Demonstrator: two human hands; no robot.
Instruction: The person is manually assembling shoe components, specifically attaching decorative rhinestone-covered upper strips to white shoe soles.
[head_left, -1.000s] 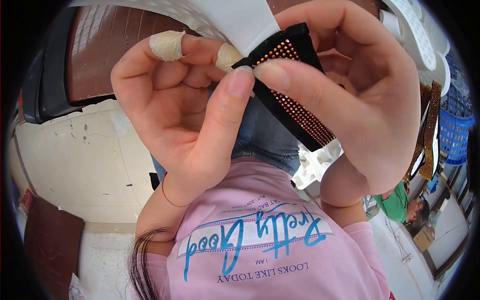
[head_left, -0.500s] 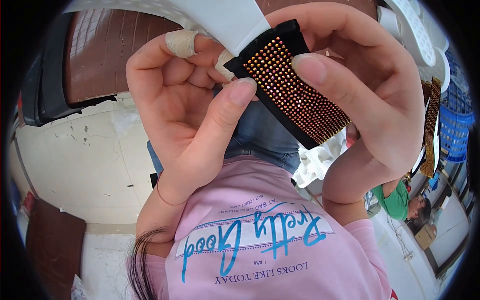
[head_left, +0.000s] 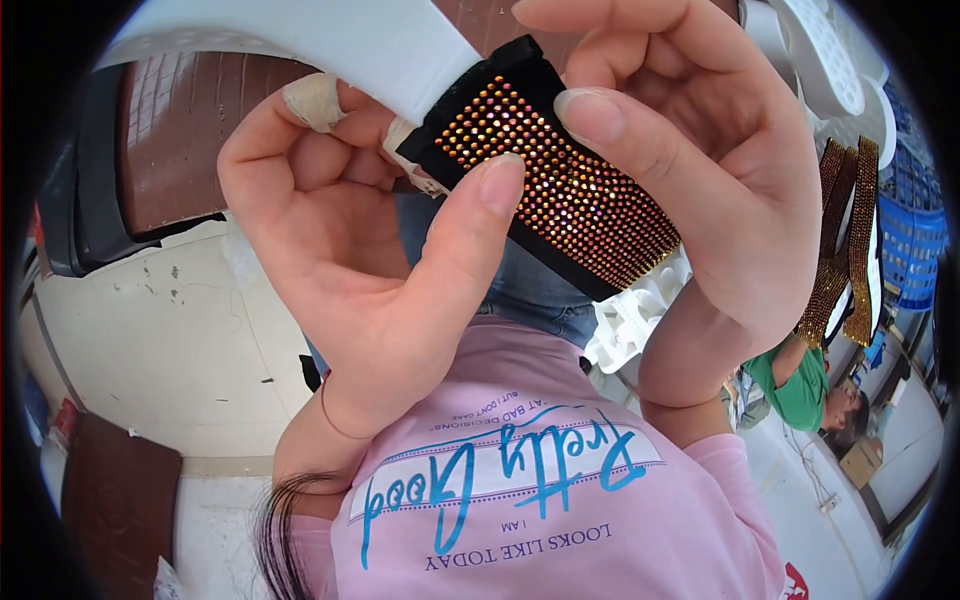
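A black band covered in orange-gold rhinestones (head_left: 560, 190) sits at the end of a smooth white strap-like piece (head_left: 340, 45), whose far part runs out of the picture at the top. My left hand (head_left: 370, 270), with beige tape around two fingers, pinches the band's left side: its thumb presses on the rhinestones and the fingers lie behind. On the band's right edge rests the thumb of my right hand (head_left: 710, 170). The right index finger curves away above the band, and the other right fingers are bent. The band's underside is hidden.
More rhinestone bands (head_left: 845, 240) hang at the right beside white perforated shoe-like pieces (head_left: 825, 60). Behind them stand blue plastic baskets (head_left: 910, 240). A person in green (head_left: 800, 385) is farther off at the right. A brown panel (head_left: 120, 490) is at the lower left.
Both hands and the white piece with its band have shifted a little left. My left thumb has slid from the band's edge onto the rhinestones. More hanging bands show at the right.
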